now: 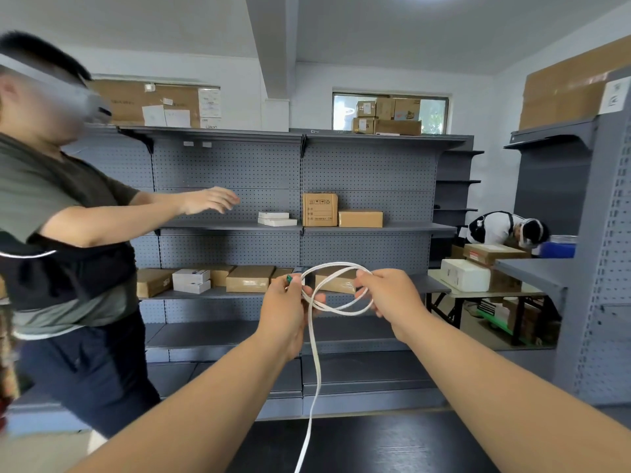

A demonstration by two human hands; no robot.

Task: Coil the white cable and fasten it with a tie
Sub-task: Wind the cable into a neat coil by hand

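- Left hand (285,312): raised in front of the chest, back toward the camera, fingers curled round the white cable (336,310) where its strands cross.
- Small green piece (290,278) sticks out at the left fingertips. Cannot tell whether it is a plug or a tie.
- Right hand (389,295): level with the left and just beside it, fingers and thumb curled round the far side of the cable loop.
- The cable forms a roughly oval loop of about two turns, stretched between both hands and held in the air.
- From the left hand a single flat strand hangs straight down between the forearms and leaves the view at the bottom edge.
- Below the forearms: dark worktop (358,445), the hanging strand passing in front of it.
- Beyond the hands: grey pegboard shelving (232,165). Cardboard boxes (251,278) and small white boxes sit on the shelf directly behind the loop.
- Left of the left hand: a second person (68,233) in a grey-green shirt, one arm stretched toward the shelving.
- Far right of the right hand: a third person (505,230) bent over a table with boxes.
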